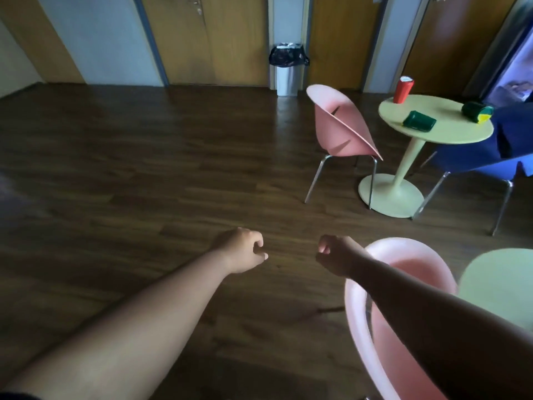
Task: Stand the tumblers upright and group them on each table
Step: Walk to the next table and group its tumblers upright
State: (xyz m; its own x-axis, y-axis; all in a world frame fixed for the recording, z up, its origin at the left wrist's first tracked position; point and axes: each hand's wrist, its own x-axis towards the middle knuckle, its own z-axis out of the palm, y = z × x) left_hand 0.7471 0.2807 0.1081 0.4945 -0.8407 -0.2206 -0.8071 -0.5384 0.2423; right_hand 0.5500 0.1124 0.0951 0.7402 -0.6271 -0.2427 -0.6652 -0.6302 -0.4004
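A round pale-green table (450,134) stands at the far right. On it a red tumbler (403,90) stands upright at the back left. Two dark green tumblers lie on their sides: one (419,121) near the table's middle, the other (477,111) at the right with a yellow inside showing. My left hand (245,251) and my right hand (336,255) are stretched out over the floor, far from that table. Both have loosely curled fingers and hold nothing. A second pale-green table (499,284) shows at the lower right edge.
A pink chair (340,125) stands left of the far table, a blue chair (490,157) to its right. Another pink chair (383,313) is under my right forearm. A bin (287,69) with a black liner stands at the back wall. Dark wood floor spreads left.
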